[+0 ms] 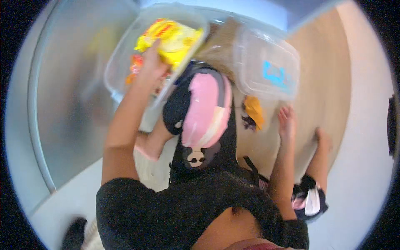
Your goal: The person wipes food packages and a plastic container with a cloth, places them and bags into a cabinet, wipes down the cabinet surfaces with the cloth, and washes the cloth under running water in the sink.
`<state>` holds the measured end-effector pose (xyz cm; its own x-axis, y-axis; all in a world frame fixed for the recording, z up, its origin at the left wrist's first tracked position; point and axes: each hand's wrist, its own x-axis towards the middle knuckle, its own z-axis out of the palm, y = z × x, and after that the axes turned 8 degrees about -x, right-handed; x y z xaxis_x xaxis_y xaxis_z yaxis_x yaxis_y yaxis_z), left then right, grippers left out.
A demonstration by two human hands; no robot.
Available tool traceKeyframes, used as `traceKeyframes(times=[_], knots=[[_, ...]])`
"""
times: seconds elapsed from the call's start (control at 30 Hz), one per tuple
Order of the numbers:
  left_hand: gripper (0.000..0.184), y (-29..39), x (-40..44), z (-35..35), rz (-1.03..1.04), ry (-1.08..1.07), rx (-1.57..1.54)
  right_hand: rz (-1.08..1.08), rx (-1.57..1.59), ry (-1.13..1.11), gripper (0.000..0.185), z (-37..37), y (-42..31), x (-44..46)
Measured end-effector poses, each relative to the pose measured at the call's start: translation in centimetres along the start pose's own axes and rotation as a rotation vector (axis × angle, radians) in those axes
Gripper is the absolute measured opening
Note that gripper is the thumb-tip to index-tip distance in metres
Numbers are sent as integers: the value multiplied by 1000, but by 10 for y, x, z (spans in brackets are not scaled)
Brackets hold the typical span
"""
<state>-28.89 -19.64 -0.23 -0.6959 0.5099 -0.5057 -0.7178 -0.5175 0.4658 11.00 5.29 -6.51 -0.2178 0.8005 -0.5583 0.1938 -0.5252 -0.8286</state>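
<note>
My left hand reaches into a clear plastic bin at the upper left. Its fingers are closed on a bright yellow packet with red marks. An orange-red packet lies under that hand in the same bin. My right hand is above the floor at the right, fingers stretched out and nothing in it. Nearest to it is a crumpled orange-yellow wrapper with a dark part. Beyond it lies a clear plastic lid with blue marks.
A brown bag or sack stands between bin and lid. Across my lap is dark clothing with a pink printed patch. My bare feet show at the left and right. A frosted panel rises at the left.
</note>
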Motion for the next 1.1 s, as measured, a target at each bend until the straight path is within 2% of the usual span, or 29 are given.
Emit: traceKeyframes(times=[0.07,0.13,0.2,0.23,0.3,0.33,0.37,0.43,0.5,0.57,0.6,0.67,0.7,0.73,0.77,0.83,0.87,0.93,0.97,1.03,1.07,1.1], knots=[[45,3,-9,2,-8,71,77,50,107,-116,59,12,-4,-5],[44,12,4,-21,163,27,251,143,217,-147,60,33,-12,-10],[42,13,-7,-11,522,165,534,192,339,-169,55,49,-14,-7],[42,11,-18,0,506,145,538,181,418,-194,50,54,-11,-5],[35,-1,-47,30,902,115,836,176,506,-201,43,65,-5,0],[35,-10,-63,45,891,90,835,175,577,-232,35,69,-3,4],[33,-21,-79,60,771,-50,964,164,587,-216,35,74,0,8],[28,-47,-87,73,553,-299,1115,144,749,-188,21,80,3,14],[45,-83,-82,83,396,-286,1055,102,786,-190,18,77,-2,17],[66,-117,-71,91,358,-288,1032,55,826,-196,15,68,-5,16],[66,-130,-69,98,358,-306,1037,17,827,-214,15,61,-6,16],[68,-153,-69,116,52,-214,795,-43,849,-224,16,49,-12,13],[56,-161,-80,132,36,-287,673,-87,876,-343,18,44,-11,5],[56,-168,-81,144,25,-308,689,-131,901,-459,20,39,-10,-5],[48,-176,-80,156,115,-389,685,-140,921,-439,20,36,-10,-12],[27,-188,-100,189,318,-544,660,-52,792,-506,32,30,-32,-33],[27,-187,-111,209,315,-561,671,-61,809,-500,32,24,-41,-39],[22,-183,-134,236,767,-784,1015,48,372,-481,44,17,-45,-50],[22,-184,-151,248,761,-793,1032,54,390,-480,44,14,-41,-51],[19,-189,-180,265,938,-909,1105,-179,-410,-440,53,10,-27,-49],[19,-192,-178,264,937,-914,1113,-178,-402,-441,53,13,-12,-45],[19,-196,-170,261,961,-939,1382,-389,-706,-386,54,21,12,-38]])
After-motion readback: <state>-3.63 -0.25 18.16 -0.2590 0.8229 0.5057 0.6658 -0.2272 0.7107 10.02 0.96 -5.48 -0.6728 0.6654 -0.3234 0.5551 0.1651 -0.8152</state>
